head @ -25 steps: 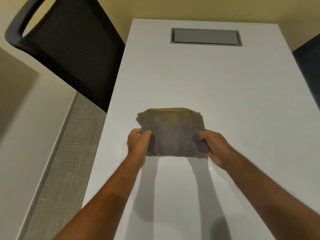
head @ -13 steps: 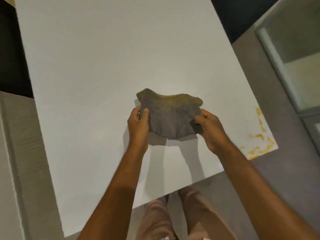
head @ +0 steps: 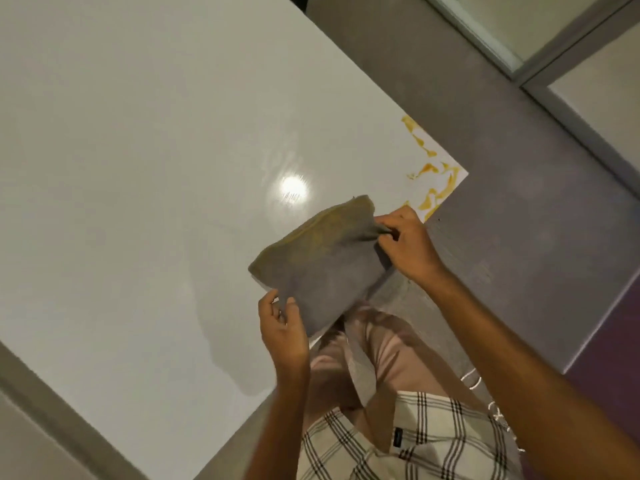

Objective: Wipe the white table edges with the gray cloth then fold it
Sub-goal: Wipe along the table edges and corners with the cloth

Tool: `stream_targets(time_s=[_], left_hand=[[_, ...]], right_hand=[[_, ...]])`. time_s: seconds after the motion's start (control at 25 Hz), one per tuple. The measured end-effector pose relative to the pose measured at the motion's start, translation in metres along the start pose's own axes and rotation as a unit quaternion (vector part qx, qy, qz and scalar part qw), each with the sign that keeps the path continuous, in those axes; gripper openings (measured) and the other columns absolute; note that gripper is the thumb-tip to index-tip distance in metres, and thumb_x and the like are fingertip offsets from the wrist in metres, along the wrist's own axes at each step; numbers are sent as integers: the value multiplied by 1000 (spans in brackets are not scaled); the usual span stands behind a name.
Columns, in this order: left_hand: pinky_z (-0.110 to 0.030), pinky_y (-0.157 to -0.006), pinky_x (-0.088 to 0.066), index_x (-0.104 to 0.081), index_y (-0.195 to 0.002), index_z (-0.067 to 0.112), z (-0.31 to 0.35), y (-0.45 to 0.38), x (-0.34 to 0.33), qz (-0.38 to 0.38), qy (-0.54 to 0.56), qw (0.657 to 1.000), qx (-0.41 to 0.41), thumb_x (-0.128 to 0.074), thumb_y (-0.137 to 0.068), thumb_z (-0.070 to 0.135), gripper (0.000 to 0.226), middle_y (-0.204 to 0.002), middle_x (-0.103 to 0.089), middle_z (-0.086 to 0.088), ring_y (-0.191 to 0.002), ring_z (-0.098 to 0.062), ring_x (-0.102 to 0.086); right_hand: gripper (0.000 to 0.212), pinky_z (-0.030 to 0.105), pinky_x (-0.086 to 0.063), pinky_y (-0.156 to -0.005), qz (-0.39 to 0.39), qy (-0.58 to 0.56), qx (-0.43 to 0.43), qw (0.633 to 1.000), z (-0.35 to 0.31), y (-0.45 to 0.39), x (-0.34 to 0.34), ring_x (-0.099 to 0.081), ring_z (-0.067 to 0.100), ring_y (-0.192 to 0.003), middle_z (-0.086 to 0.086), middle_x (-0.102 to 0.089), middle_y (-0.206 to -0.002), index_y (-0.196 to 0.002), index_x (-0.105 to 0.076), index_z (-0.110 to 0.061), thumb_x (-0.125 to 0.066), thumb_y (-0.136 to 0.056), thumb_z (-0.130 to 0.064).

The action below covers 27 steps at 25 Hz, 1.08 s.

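**Gray cloth held at the table's near edge**

The gray cloth (head: pixel 322 265) is held in the air by both hands, over the near edge of the white table (head: pixel 138 168), partly above the tabletop and partly past the edge. It is gripped at two opposite ends: the left hand (head: pixel 284 330) is pinched on the nearer lower corner, with thumb and fingers closed on the fabric, and the right hand (head: pixel 408 244) is clenched on the farther right end, where the fabric is bunched between the fingers. The cloth is stretched between the two hands as a folded, roughly rectangular piece. A yellowish tint is seen along its upper folded border and across part of its face.

Yellow smears (head: pixel 433 181) are seen on the table's right corner, just beyond the right hand and apart from the cloth. A bright reflection of a lamp is shown on the tabletop just above the cloth. Below the hands, a checked shirt (head: pixel 415 438) and light trousers (head: pixel 374 358) are visible against the gray floor (head: pixel 519 168).
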<state>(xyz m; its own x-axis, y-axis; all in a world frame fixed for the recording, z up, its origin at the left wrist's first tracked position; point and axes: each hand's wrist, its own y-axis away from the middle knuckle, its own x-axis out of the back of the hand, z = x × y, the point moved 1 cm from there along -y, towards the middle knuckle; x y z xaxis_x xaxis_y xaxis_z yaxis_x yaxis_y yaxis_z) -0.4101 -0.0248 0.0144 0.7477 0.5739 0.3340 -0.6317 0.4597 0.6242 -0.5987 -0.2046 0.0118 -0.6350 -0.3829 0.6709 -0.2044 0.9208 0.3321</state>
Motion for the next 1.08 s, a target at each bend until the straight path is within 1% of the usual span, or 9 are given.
stream_targets(time_s=[0.08, 0.16, 0.28, 0.36, 0.44, 0.56, 0.72, 0.88, 1.08], left_hand=[[-44, -96, -58, -56, -119, 24, -20, 10, -2, -42, -91, 995, 21, -64, -101, 19, 20, -116, -66, -3, -108, -28, -66], [-43, -90, -60, -57, -115, 23, -30, 10, 1, -99, -149, 984, 25, -66, -100, 19, 18, -111, -68, -3, -103, -28, -68], [-28, -74, -56, -60, -96, 35, -23, -2, 12, -115, -217, 969, -17, -62, -100, 24, 11, -97, -71, 6, -87, -12, -67], [-30, -73, -56, -58, -83, 37, -12, -15, 19, -94, -288, 952, -52, -60, -100, 30, 19, -92, -71, 7, -82, -12, -66], [-34, -75, -56, -60, -85, 37, 4, -32, 19, -71, -337, 935, -87, -57, -100, 36, 16, -92, -72, 7, -82, -17, -67], [-27, -66, -47, -64, -94, 35, 30, -59, 8, -48, -342, 925, -157, -55, -100, 35, 10, -91, -69, 13, -82, -12, -66], [-26, -69, -49, -69, -105, 26, 61, -85, -27, -53, -338, 904, -257, -57, -101, 31, 14, -102, -69, 9, -92, -16, -67], [-51, -96, -53, -69, -121, 14, 82, -99, -66, -74, -369, 866, -329, -56, -99, 31, 31, -120, -72, -9, -113, -31, -65], [-51, -97, -51, -71, -122, 10, 95, -119, -104, -66, -407, 835, -366, -61, -98, 24, 29, -122, -73, -15, -112, -37, -67]], right_hand=[[44, 1, -38, -85, 1, 31, -12, 999, 5, -4, -7, -54, 18, -103, 6, -49, -113, -134, -69, -6, -56, -94, 8], [51, 19, -49, -92, 40, 17, -12, 999, 5, 2, -19, -59, 29, -112, 12, -52, -123, -139, -64, -9, -53, -93, 11], [56, 44, -55, -104, 104, -1, -28, 994, 0, 24, -40, -54, 28, -128, 12, -49, -141, -149, -52, -16, -59, -95, 0], [66, 51, -46, -118, 96, 47, -33, 994, -5, 45, -64, -39, 28, -148, 10, -38, -161, -158, -39, -21, -63, -96, -22], [82, 62, -19, -129, 62, 173, -32, 982, -15, 63, -96, -14, 36, -162, 11, -15, -175, -166, -24, -27, -57, -95, -54], [96, 75, 1, -123, 17, 284, -14, 959, -31, 72, -146, 3, 42, -163, 7, 1, -179, -168, -12, -34, -34, -88, -82], [98, 80, -2, -120, 40, 252, -80, 964, -22, 52, -171, 3, 41, -163, 3, 0, -179, -167, -10, -41, -20, -80, -83], [96, 81, -4, -118, 103, 256, -92, 957, 2, 32, -161, 1, 44, -163, 5, 1, -179, -165, -12, -48, -24, -82, -94], [89, 85, -8, -115, 181, 251, -140, 940, 44, -22, -109, 0, 53, -160, 8, -5, -179, -163, -18, -53, -27, -84, -96]])
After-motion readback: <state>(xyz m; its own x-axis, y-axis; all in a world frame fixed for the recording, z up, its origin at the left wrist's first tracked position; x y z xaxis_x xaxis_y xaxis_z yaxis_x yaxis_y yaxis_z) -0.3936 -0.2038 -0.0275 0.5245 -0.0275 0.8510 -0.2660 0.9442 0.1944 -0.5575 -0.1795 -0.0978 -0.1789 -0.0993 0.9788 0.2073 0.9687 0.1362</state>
